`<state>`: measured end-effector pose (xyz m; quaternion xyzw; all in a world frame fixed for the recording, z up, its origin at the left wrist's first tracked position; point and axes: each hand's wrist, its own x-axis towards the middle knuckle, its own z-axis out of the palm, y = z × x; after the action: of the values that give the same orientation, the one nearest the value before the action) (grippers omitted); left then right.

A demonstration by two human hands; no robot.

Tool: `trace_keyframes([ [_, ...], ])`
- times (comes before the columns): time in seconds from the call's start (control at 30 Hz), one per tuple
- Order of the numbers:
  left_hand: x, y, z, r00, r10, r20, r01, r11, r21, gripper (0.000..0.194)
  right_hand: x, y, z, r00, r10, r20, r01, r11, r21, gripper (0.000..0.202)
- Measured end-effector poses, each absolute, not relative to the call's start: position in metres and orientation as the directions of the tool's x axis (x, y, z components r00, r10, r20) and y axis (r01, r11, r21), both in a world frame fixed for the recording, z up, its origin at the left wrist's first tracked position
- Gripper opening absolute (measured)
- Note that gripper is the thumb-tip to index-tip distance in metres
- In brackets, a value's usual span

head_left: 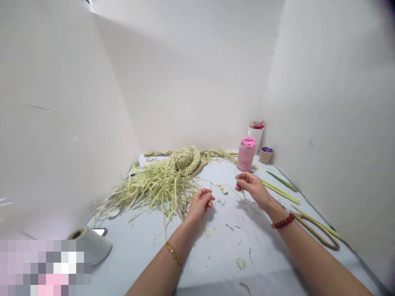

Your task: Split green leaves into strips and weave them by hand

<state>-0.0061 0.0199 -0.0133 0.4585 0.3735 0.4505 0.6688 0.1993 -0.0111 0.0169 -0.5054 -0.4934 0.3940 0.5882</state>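
My left hand (pixel 202 203) is closed in a pinch over the middle of the table, with what looks like a thin straw strand between thumb and forefinger. Most of that strand is hidden by the hand. To its right, my right hand (pixel 254 188) pinches a narrow pale-green straw strip (pixel 243 194) whose ends stick out above and below the fingers. The hands are apart. Left of them lies a loose heap of straw strips (pixel 154 185), and behind it a coiled straw braid (pixel 185 158) with a long tail along the back wall.
A pink bottle (pixel 246 156), a white cup (pixel 256 133) and a small tan cup (pixel 266 156) with purple bits stand at the back right. Gold-handled scissors (pixel 321 234) and green stalks (pixel 282 192) lie right. A white roll (pixel 95 246) sits front left. Scraps (pixel 240 263) litter the table.
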Motion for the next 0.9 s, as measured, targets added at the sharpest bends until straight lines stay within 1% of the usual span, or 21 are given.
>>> trace_keyframes([
  [0.07,-0.005,0.02,-0.015,0.312,0.947,-0.081,-0.252,0.165,0.954,0.026,0.178,-0.016,0.01,0.11,0.982,0.156,0.049,0.151,-0.987,0.018],
  [0.13,-0.005,0.021,-0.018,0.306,0.95,-0.063,-0.237,0.14,0.961,0.022,0.156,-0.02,-0.001,0.053,0.993,0.108,0.119,0.101,-0.988,0.015],
  [0.27,-0.004,0.021,-0.022,0.289,0.956,-0.051,-0.178,0.106,0.978,0.018,0.132,-0.023,-0.018,0.087,0.977,0.197,0.329,0.159,-0.931,0.019],
  [0.37,-0.003,0.02,-0.023,0.305,0.952,-0.041,-0.093,0.072,0.993,0.019,0.133,-0.023,-0.022,0.133,0.966,0.221,0.407,0.15,-0.901,0.02],
  [0.5,-0.002,0.016,-0.021,0.337,0.941,0.031,0.024,-0.042,0.999,0.019,0.14,-0.024,-0.023,0.178,0.959,0.22,0.447,0.121,-0.886,0.02],
  [0.57,-0.002,0.015,-0.02,0.345,0.936,0.073,0.063,-0.1,0.993,0.017,0.14,-0.025,-0.025,0.16,0.962,0.222,0.46,0.126,-0.879,0.019],
  [0.67,-0.004,0.014,-0.02,0.355,0.927,0.118,0.1,-0.164,0.981,0.021,0.14,-0.026,-0.026,0.133,0.966,0.224,0.498,0.13,-0.857,0.02],
  [0.8,-0.004,0.016,-0.021,0.334,0.934,0.129,0.149,-0.188,0.971,0.022,0.142,-0.027,-0.023,0.121,0.957,0.265,0.53,0.164,-0.832,0.017],
  [0.9,-0.004,0.015,-0.02,0.339,0.935,0.106,0.155,-0.167,0.974,0.025,0.144,-0.028,-0.019,0.116,0.938,0.328,0.468,0.239,-0.851,0.016],
])
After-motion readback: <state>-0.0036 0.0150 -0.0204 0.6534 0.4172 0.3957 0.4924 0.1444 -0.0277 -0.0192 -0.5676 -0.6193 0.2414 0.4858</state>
